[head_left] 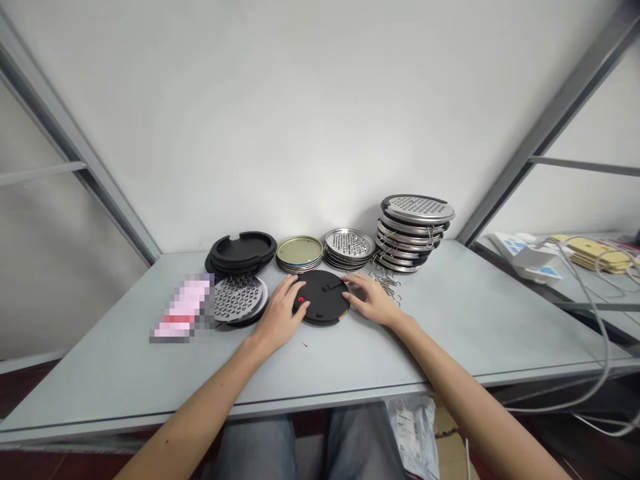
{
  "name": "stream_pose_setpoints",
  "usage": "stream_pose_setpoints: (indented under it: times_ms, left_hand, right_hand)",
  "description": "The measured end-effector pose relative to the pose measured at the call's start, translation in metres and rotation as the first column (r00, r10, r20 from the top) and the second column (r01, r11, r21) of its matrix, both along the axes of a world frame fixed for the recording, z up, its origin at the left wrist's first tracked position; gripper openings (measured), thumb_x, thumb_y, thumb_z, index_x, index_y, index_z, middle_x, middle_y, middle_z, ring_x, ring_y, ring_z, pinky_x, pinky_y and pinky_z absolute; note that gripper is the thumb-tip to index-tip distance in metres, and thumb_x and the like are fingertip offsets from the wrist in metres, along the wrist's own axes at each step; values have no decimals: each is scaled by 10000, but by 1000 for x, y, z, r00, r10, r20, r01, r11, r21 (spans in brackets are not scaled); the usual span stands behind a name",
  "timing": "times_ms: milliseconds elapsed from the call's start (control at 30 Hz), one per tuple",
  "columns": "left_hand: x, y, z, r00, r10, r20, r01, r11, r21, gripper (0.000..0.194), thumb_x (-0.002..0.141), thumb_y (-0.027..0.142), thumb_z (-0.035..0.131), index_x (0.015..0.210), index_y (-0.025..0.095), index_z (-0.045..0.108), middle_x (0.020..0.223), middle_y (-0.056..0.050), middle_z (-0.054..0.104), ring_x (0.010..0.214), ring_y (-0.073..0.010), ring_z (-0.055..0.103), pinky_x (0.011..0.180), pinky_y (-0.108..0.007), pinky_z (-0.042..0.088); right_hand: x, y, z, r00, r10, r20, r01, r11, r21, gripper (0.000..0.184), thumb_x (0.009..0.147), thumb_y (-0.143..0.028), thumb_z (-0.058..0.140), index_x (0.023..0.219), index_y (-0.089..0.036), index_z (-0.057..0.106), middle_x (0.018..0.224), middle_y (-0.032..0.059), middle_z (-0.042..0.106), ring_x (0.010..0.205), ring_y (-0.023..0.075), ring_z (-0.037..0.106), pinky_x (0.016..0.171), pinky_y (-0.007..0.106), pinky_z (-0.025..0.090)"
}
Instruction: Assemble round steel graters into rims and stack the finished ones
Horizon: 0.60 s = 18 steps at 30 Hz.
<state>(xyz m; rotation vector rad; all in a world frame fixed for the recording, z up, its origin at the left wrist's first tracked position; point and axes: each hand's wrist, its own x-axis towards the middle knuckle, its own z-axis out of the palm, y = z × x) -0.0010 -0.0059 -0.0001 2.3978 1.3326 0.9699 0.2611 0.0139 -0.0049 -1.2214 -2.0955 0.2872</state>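
A round black plastic disc (pixel 324 299) lies flat on the table in front of me, with a small red spot near its left side and a slot in its face. My left hand (pixel 281 308) grips its left edge, fingers and thumb curved over the rim. At the opposite edge my right hand (pixel 371 299) holds the disc with its fingertips. Close to my left hand sits a stack of grey grater plates (pixel 236 298) with raised teeth. Small metal rings and clips (pixel 386 280) lie beyond my right hand, partly hidden by it.
Along the wall stand stacked black round trays (pixel 241 250), gold-coloured round plates (pixel 300 251), silver grater discs (pixel 349 245) and a tall stack of assembled graters (pixel 416 230). A blurred pink item (pixel 184 308) lies at left. White cables (pixel 603 333) hang at right.
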Motion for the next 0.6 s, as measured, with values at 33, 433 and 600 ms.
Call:
stream_pose_setpoints:
  times_ms: [33,433,600]
  left_hand:
    - [0,0,0,1000,-3,-1,3,1000,2,382,916,317,472,1275,188,488,1402,-118,454,1363,-252,358,1128,-448,316]
    - [-3,-7,0,973,-149,-178,137,987,-79,625,843,516,561,1360,181,454,1509,-130,329,1432,-312,192,1147,-513,253]
    - [-3,-5,3,968,-203,-149,192,978,-79,753,839,512,570,1457,181,295,1509,-118,333,1422,-288,235,1154,-482,260]
  right_hand:
    - [0,0,0,1000,24,-3,-24,1000,3,355,851,-356,560,1150,-175,621,1156,116,641,1013,243,599,863,370,471]
    - [16,14,-11,964,-260,62,253,962,99,293,858,-286,511,1071,-137,646,1090,130,665,1036,278,577,931,421,438]
    - [27,24,-24,934,-292,205,277,956,97,444,839,-291,522,1216,-64,577,1209,184,618,1129,315,539,999,440,403]
